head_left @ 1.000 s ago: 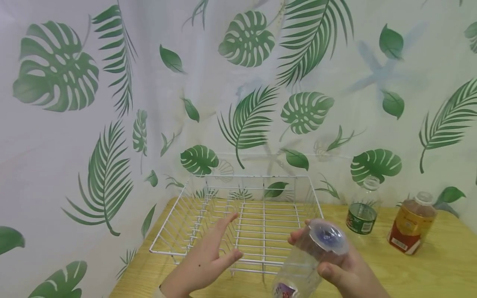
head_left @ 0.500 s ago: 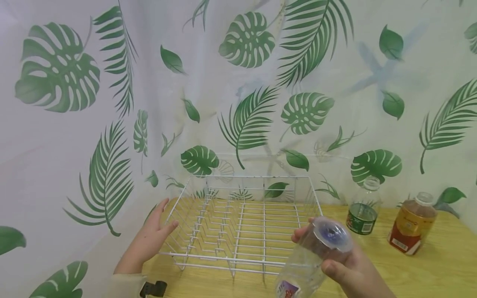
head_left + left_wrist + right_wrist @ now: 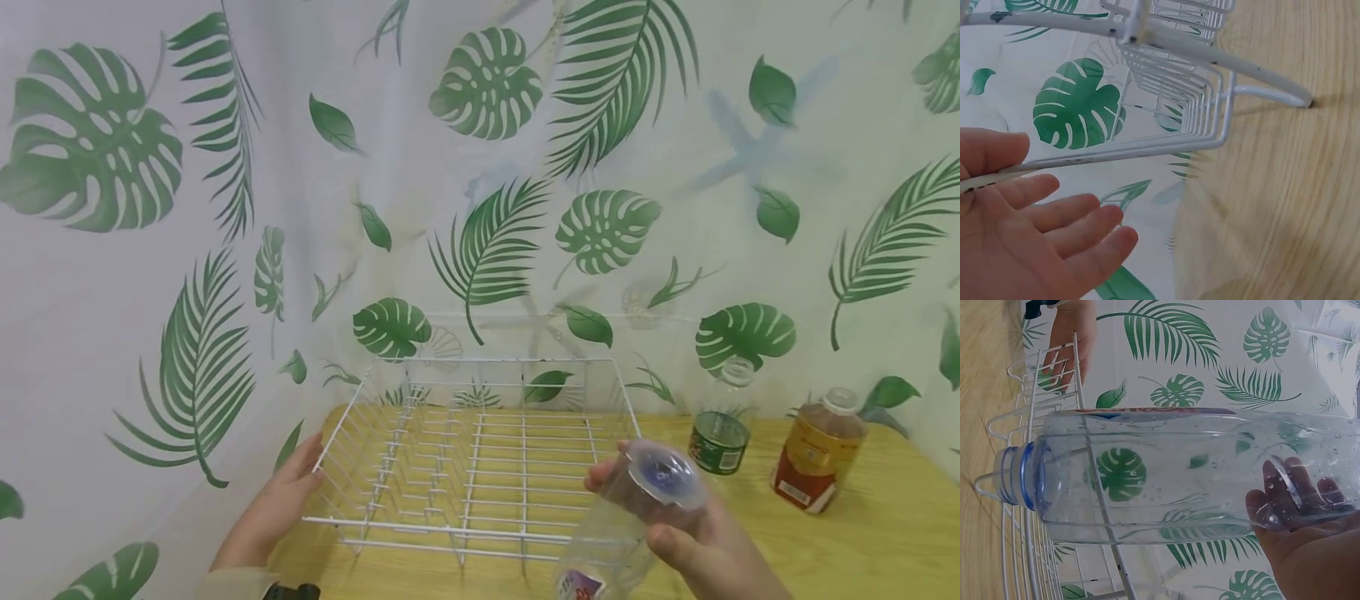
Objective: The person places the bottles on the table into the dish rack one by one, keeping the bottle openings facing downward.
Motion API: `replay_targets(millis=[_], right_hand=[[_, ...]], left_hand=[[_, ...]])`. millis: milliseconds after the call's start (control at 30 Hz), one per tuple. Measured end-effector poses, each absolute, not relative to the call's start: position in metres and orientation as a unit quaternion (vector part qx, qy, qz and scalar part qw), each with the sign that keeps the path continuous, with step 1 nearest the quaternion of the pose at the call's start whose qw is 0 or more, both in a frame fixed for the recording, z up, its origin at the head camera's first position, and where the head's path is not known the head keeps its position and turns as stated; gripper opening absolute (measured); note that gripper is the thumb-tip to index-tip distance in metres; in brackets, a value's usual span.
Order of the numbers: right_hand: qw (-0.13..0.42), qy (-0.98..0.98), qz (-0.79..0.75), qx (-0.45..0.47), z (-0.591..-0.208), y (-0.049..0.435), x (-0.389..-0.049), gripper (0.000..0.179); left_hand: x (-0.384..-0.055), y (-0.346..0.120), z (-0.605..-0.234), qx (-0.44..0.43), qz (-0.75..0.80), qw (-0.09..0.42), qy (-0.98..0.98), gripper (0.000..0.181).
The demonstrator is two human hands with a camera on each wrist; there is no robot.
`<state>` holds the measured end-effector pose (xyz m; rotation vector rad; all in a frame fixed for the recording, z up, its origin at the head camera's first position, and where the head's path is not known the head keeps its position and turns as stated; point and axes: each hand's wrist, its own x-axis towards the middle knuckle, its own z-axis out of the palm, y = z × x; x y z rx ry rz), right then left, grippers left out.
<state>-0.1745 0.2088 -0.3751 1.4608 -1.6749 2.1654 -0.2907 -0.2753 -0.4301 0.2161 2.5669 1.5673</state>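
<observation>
My right hand (image 3: 693, 542) grips a clear plastic bottle (image 3: 1147, 478) near its base, which faces up in the head view. The bottle's blue-ringed neck (image 3: 1019, 478) points down, with droplets on its walls and a purple label patch (image 3: 579, 586). It overlaps the front right corner of a white wire rack (image 3: 495, 533). At the rack's left side, my left hand (image 3: 273, 504) has the rim between thumb and fingers, thumb (image 3: 997, 150) above the wire. Its other fingers spread fairly straight beneath the rim.
An uncapped clear bottle with a green label (image 3: 720, 425) stands right of the rack. Beside it is an uncapped bottle with an orange and red label (image 3: 817, 454). A leaf-patterned white sheet (image 3: 495, 167) rises behind the wooden table (image 3: 862, 550).
My left hand has gone from over the rack's front to its left rim, with the wire now between thumb and fingers. The right hand keeps its bottle almost still. The head view has shifted slightly.
</observation>
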Motion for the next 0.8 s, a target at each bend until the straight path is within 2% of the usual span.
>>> replay_targets(millis=[300,533,800], right_hand=[[0.025,-0.514,0.702,0.492,-0.370,0.208,-0.173,0.049],[0.017,-0.490,0.714,0.499,-0.368,0.208,-0.173,0.049],[0.035,-0.466,0.719,0.515,-0.361,0.208,-0.175,0.049]], left_hand=[[-0.294,-0.272,-0.440,0.106,0.641,0.087,0.755,0.059],[-0.294,-0.271,-0.444,0.102,0.663,0.095,0.736,0.061],[-0.294,-0.273,-0.444,0.108,0.665,0.097,0.732,0.061]])
